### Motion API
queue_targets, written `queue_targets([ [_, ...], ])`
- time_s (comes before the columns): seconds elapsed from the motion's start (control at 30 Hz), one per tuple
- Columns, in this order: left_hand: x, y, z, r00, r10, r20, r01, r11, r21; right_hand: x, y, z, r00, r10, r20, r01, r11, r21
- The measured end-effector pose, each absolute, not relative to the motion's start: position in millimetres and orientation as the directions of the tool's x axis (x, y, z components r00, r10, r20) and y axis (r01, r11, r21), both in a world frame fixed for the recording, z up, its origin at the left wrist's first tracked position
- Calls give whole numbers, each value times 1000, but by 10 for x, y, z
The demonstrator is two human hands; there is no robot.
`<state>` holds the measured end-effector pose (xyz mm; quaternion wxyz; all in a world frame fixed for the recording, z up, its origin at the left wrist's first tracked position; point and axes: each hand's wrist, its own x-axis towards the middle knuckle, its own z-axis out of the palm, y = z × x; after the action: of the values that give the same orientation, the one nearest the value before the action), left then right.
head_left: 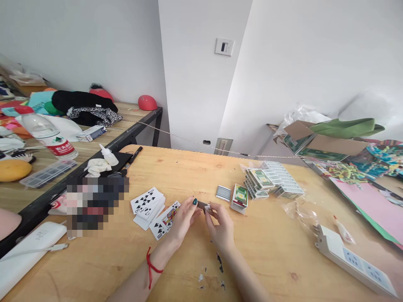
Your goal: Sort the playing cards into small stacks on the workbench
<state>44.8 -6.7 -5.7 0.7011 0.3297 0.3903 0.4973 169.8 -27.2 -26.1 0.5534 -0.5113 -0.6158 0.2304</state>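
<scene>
Over the middle of the wooden table (264, 247), my left hand (185, 218) and my right hand (221, 224) meet at their fingertips. Between them they pinch a small, dark grey flat piece (202, 204) with a whitish bit at its right end; its kind is too small to tell. Beside my left hand lie a jack and a ten of spades, the fanned playing cards (159, 230), partly under that hand. A looser pile of spade cards (146, 204) is further left. Past my right hand are a patterned card-back stack (223, 193) and a green card box (240, 196).
Stacked card boxes (260, 179) and wrapped packs (285, 178) stand at the back right. A power strip (355, 260) and a glue tube (344, 230) lie at right. At left are a white power bank (31, 256), a squeeze bottle (108, 156) and a water bottle (47, 132).
</scene>
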Motion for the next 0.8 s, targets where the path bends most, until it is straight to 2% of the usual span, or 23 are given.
queue_targets([
  [0.1,436,-77,-1,395,890,-226,-544,425,724,1701,-288,-254,-55,797,602,518,538,-665],
  [0.23,372,-71,63,458,869,-186,-582,451,676,1687,-297,-185,-161,770,617,562,586,-584],
  [0.43,339,-86,106,593,785,-179,-508,537,674,1666,-322,-169,-91,810,579,633,496,-595],
  [0.67,295,-70,127,702,691,-172,-400,583,707,1687,-403,-175,-186,864,467,516,491,-702],
  [0.8,253,-55,124,709,688,-156,-382,560,735,1695,-419,-91,-227,859,458,498,507,-704],
])
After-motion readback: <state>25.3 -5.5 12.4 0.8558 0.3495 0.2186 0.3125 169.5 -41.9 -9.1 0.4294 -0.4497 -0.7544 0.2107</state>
